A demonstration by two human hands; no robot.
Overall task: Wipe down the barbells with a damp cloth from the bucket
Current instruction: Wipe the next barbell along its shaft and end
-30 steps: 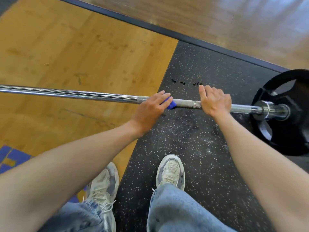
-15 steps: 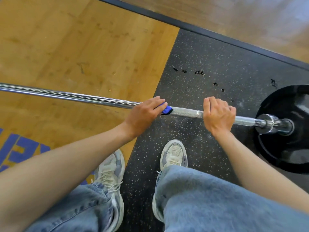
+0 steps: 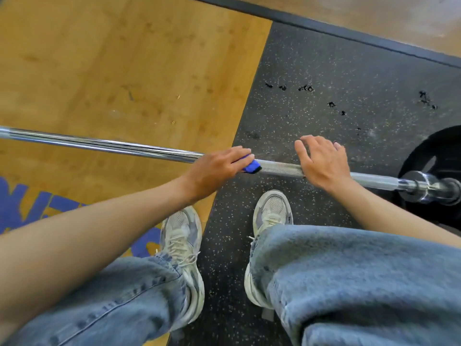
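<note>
A: What could go wrong here?

B: The left hand (image 3: 214, 171) is wrapped over the barbell (image 3: 99, 145) with the blue cloth (image 3: 252, 167) pressed under its fingers; only a corner of cloth pokes out past the fingertips, so it could bunch up or slip free on the rough knurled stretch just beyond them; then bare skin would drag on the steel.

A: And the other hand?

B: The right hand (image 3: 323, 163) lies on the bar with its fingers spread and lifted, gripping nothing; it steadies the bar by the palm at most; if the left hand pushes hard, the bar could roll on the weight plate (image 3: 434, 151) out past the right wrist; the toes of the shoes (image 3: 273, 211) sit on the person's side of the hands, near the bar, and I cannot judge how high the bar sits above the rubber mat (image 3: 324, 78).

A: What can't you make out?

B: Most of the cloth is hidden under the left palm, so whether it is damp I cannot say; no bucket is in view; the bar's far end runs off the edge beyond the left forearm, over the wooden floor (image 3: 99, 58); the plate is cut off past the right hand; whether the palm truly bears on the bar is unclear.
</note>
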